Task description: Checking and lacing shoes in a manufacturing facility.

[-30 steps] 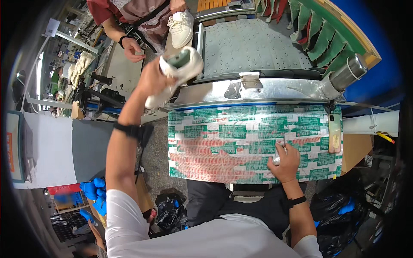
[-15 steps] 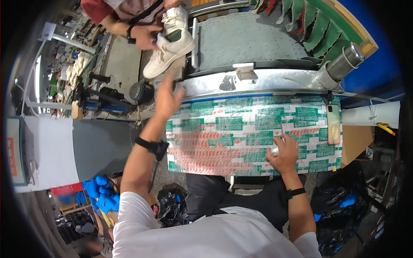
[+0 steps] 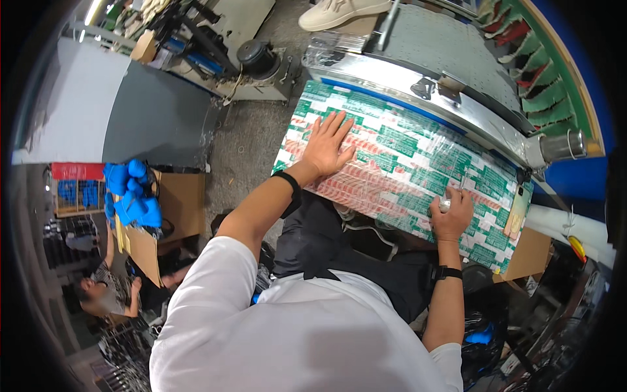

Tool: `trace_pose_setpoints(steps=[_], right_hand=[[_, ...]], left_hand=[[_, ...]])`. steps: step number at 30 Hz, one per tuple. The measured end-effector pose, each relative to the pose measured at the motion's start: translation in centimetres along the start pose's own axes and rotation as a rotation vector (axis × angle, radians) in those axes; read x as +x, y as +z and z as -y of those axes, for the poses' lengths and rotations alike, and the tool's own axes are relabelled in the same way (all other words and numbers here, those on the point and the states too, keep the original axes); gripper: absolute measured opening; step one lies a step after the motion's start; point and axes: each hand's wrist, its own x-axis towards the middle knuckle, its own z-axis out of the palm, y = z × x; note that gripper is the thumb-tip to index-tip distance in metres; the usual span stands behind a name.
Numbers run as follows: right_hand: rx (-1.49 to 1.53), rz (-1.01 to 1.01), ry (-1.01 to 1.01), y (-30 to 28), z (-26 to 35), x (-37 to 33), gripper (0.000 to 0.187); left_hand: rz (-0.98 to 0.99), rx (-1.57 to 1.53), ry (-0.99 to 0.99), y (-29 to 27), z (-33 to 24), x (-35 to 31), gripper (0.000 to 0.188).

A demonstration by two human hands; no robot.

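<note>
My left hand (image 3: pixel 326 149) lies flat with its fingers spread on the left part of a work board (image 3: pixel 405 140), which is covered in green, white and red printed tape. Toward the board's right side, my right hand (image 3: pixel 452 217) rests on the surface with its fingers curled round a small silvery object (image 3: pixel 445 205). The fingers hide most of that object, so its kind does not show. A mobile phone (image 3: pixel 519 209) lies at the board's right end, beyond my right hand.
A metal rail (image 3: pixel 424 85) borders the board's far side, with a grey conveyor belt (image 3: pixel 450 49) behind it. An off-white sneaker (image 3: pixel 343 13) stands at the top. Blue bundles (image 3: pixel 134 193) sit at left, near another person (image 3: pixel 108 291). Green flaps (image 3: pixel 545 91) hang at far right.
My left hand has come down from the raised position near the sneaker onto the board. My view has turned left. The co-worker's hands with the sneaker have gone out of view. My right hand keeps its hold.
</note>
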Motion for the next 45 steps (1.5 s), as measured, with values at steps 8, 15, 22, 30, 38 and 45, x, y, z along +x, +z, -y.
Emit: trace_pose_setpoints(steps=[8, 15, 22, 30, 38, 45], right_hand=[[-0.062, -0.046, -0.071, 0.6, 0.5, -1.1, 0.039], [-0.095, -0.058, -0.088, 0.4, 1.0, -1.5, 0.037], [-0.051, -0.067, -0.083, 1.5, 2.2, -1.1, 0.035], [-0.092, -0.013, -0.153, 0.2, -0.3, -2.4, 0.044], [-0.175, 0.031, -0.059, -1.8, -0.3, -3.4, 0.039], [-0.23, 0.008, -0.077, -1.7, -0.6, -4.0, 0.041]], left_hand=[[0.025, -0.039, -0.033, -0.2, 0.0, -1.7, 0.077], [0.008, -0.065, -0.014, 0.4, 0.6, -1.8, 0.079], [-0.006, -0.027, 0.005, -0.3, 2.1, -2.0, 0.081], [-0.029, -0.17, 0.035, -0.5, 1.5, -3.7, 0.091], [0.119, -0.119, -0.036, -1.8, -1.3, -4.3, 0.084], [0.093, -0.13, -0.007, -1.1, -1.2, -4.3, 0.082]])
